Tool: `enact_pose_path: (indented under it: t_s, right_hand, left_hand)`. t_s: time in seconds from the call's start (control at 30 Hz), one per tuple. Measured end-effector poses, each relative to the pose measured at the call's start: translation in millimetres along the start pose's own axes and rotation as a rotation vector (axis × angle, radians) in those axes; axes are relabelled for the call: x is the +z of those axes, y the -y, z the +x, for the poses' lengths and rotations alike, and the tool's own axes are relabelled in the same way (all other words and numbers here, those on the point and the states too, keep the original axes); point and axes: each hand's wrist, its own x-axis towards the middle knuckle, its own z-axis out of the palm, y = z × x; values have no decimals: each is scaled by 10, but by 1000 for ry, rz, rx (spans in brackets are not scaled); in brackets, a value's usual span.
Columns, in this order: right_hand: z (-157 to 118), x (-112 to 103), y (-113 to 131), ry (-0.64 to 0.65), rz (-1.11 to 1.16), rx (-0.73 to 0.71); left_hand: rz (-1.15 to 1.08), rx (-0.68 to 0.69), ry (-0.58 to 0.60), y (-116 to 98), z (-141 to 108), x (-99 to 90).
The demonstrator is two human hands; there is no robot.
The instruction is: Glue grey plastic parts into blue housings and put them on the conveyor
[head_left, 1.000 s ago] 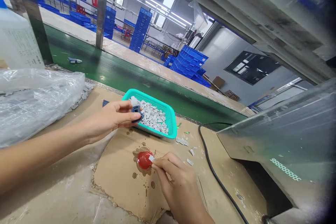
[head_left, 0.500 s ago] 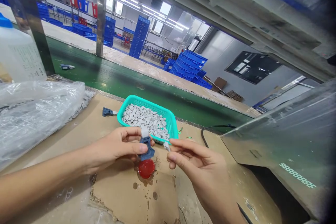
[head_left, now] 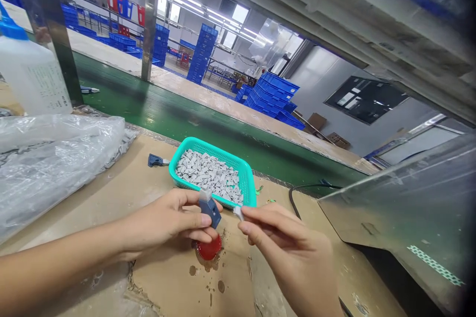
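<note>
Between the thumb and fingers of my left hand (head_left: 174, 220) is a dark blue plastic part (head_left: 210, 212) with a light grey piece (head_left: 205, 194) at its upper end. My right hand (head_left: 286, 242) pinches a small light grey plastic piece (head_left: 238, 212) just to the right of the blue part; the two are apart. Below my left hand lies a round red dish (head_left: 209, 248), partly hidden by my fingers, with wet spots around it on the cardboard (head_left: 178, 282). Behind both hands stands a turquoise basket (head_left: 248, 178) holding many small grey pieces (head_left: 208, 173).
Left of the basket lies another blue part (head_left: 155, 160). A clear plastic bag (head_left: 55, 158) and a blue-capped bottle (head_left: 37, 72) stand at the left. The green belt (head_left: 178, 111) runs behind. A black cable (head_left: 293, 198) and a metal panel (head_left: 405, 213) are at the right.
My left hand has turned the blue part, so another face of it shows. The small grey piece stays pinched in my right hand. On the belt, a blue part has moved left.
</note>
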Motion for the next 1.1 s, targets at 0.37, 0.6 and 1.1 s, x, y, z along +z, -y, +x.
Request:
enact_pose_path:
  t_s: [0.37, 0.6, 1.1]
  right_hand:
    - [-44, 149, -1, 68, -185, -250]
    - [-86, 199, 65, 93, -206, -280]
    - [250, 208, -121, -178, -377, -512]
  left_hand:
    - [148, 112, -6, 57, 30, -13]
    - [10, 179, -51, 67, 12, 41]
    - [-117, 391, -226, -148, 212, -109]
